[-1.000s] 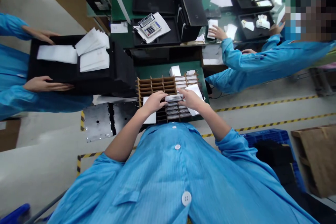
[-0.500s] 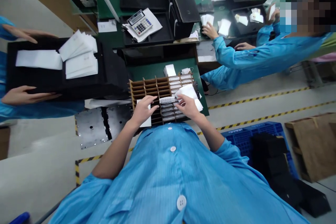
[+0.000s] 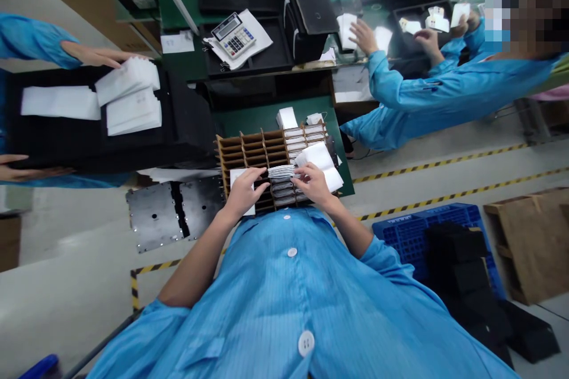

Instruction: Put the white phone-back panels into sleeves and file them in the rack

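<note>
In front of my body, a brown divided tray [image 3: 249, 145] holds white folded papers standing in several of its slots, mostly on the right. Between my two hands, a bunch of white folded papers [image 3: 281, 172] sits at the top of the middle slots. My right hand [image 3: 315, 183] has its thumb and fingers pinched on the bunch's right end. My left hand [image 3: 242, 192] is at the left end, its thumb and index finger apart, and a white sheet [image 3: 235, 176] lies partly under it. Loose white papers [image 3: 317, 157] rest on the tray's right side.
A co-worker's hands [image 3: 100, 56] are at a black box [image 3: 186, 118] with white paper stacks, left. At the green bench, another co-worker's hand [image 3: 364, 35] handles white papers. A calculator [image 3: 237, 38] lies there. A blue pallet [image 3: 400, 228] stands right.
My right fingers have closed in on the bunch's right end; my left hand has barely moved. The left co-worker's upper hand has moved onto the paper stack.
</note>
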{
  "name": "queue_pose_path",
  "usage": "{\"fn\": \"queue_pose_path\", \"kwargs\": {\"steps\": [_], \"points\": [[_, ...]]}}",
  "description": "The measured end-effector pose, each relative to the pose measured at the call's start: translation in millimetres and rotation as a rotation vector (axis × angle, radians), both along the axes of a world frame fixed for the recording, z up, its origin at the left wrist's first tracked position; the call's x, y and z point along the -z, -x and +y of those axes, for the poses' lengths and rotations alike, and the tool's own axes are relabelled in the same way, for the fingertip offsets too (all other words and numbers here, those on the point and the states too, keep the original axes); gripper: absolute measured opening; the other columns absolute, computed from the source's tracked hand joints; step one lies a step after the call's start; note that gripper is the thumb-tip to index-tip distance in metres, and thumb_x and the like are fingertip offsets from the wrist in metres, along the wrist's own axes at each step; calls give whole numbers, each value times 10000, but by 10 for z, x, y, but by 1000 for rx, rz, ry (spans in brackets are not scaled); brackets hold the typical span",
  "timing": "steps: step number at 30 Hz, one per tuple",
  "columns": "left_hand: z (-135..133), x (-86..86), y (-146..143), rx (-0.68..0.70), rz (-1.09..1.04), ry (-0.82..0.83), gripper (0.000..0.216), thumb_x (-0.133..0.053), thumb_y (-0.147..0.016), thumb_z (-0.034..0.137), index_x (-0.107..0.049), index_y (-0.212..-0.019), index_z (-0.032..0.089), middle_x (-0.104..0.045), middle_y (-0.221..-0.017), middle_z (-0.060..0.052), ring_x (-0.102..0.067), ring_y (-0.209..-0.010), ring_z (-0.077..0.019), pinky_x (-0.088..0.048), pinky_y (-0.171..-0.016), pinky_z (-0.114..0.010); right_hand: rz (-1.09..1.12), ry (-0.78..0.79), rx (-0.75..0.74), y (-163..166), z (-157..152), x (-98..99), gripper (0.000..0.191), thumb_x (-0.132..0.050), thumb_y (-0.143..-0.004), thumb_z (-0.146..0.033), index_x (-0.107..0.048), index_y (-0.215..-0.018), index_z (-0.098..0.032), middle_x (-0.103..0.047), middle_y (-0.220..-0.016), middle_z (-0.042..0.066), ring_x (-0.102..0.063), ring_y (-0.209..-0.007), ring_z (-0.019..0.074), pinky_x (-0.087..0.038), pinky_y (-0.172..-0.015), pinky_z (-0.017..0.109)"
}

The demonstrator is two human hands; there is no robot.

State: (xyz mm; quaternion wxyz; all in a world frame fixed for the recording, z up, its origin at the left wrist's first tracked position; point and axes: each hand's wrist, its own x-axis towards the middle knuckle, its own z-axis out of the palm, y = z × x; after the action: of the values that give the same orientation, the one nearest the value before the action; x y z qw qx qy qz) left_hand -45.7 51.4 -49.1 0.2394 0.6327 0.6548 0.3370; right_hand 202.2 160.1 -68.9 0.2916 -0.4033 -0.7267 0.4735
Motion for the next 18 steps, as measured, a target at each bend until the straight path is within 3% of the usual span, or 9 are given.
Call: {"fn": "queue_pose_path", "kwargs": {"steps": [4, 8, 11, 13, 18], "points": [[9, -25, -23, -1, 5, -10, 346, -710, -971, 302, -689, -1306, 217, -737, -1159, -85, -709, -964, -221, -611, -945, -405, 17, -75, -30, 7, 19, -26, 117, -769, -919, -302, -788, -985, -208, -648, -1022, 64, -676, -885, 188, -605, -688, 287], [72, -36, -55, 24, 21, -18, 380, -702, -980, 317, -676, -1349, 227, -701, -1302, -111, -716, -1038, -236, -611, -976, -407, 1, -191, -64, 18, 51, -37, 90, -775, -919, -274, -763, -961, -196, -689, -1174, 120, -691, -1064, 242, -619, -831, 340], [170, -23, -58, 56, 50, 18, 420, -692, -978, 302, -661, -1389, 218, -682, -1355, -124, -716, -1083, -250, -614, -972, -398, -79, -194, -145, 50, 130, -72, 347, -769, -908, -219, -709, -1249, -205, -719, -1251, 110, -704, -944, 204, -615, -863, 344], [266, -17, -48, 98, 73, 59, 358, -661, -986, 282, -698, -1333, 202, -711, -1280, -118, -717, -1075, -253, -609, -963, -391, -160, -207, -251, 89, 228, -118, 475, -737, -919, -169, -650, -1385, -209, -741, -1241, 96, -696, -866, 181, -601, -869, 332], [492, 0, 22, 169, 141, 114, 222, -585, -984, 268, -799, -995, 210, -741, -1011, -90, -718, -925, -239, -597, -889, -375, -402, -341, -482, 296, 478, -268, 193, -635, -962, -104, -776, -1077, -168, -767, -1060, 101, -690, -939, 212, -524, -882, 305]]}}
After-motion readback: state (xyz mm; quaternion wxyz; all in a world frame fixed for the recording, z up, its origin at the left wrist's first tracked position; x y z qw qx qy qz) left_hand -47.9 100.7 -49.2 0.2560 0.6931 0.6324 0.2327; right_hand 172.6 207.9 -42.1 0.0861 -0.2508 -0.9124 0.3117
